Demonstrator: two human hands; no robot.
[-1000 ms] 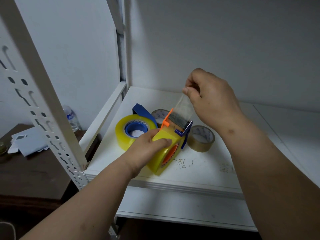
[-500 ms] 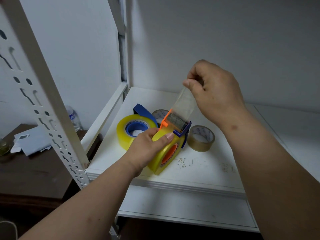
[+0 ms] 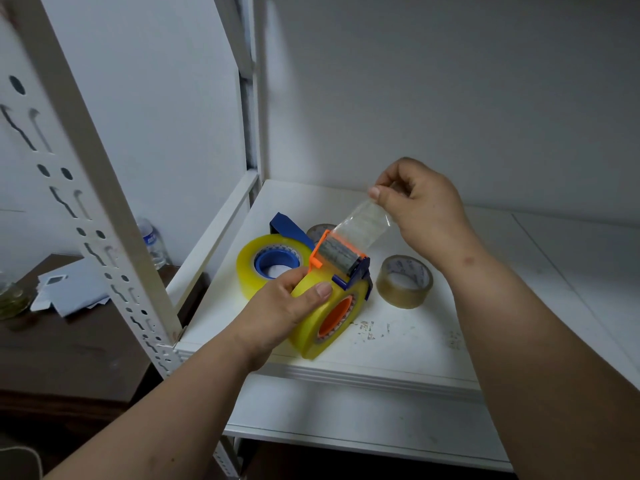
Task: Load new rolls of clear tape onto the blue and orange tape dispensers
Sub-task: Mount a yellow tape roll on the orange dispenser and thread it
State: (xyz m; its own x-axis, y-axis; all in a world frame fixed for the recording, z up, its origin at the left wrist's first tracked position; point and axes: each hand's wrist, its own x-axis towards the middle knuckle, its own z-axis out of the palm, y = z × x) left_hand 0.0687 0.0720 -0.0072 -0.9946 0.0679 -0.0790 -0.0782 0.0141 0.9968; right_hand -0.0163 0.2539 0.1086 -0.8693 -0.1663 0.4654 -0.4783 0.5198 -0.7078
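Observation:
My left hand (image 3: 289,308) grips a yellowish roll of clear tape (image 3: 313,336) mounted on the orange dispenser (image 3: 337,311), which stands on edge on the white shelf (image 3: 398,344). Its orange and blue cutter head (image 3: 341,259) points up. My right hand (image 3: 420,209) pinches the free end of the clear tape strip (image 3: 363,225), stretched up and to the right from the roller. Behind lies the blue dispenser (image 3: 277,261) with another yellowish roll (image 3: 247,263) on it, flat on the shelf.
A nearly spent brown tape roll (image 3: 405,280) lies to the right of the dispensers, another (image 3: 320,230) behind them. The perforated white rack post (image 3: 93,188) stands at the left. A dark table (image 3: 69,344) with papers and a water bottle (image 3: 152,242) sits beyond it.
My right hand has drawn the tape strip further out, up and to the right. My left hand still holds the roll; the view has shifted slightly.

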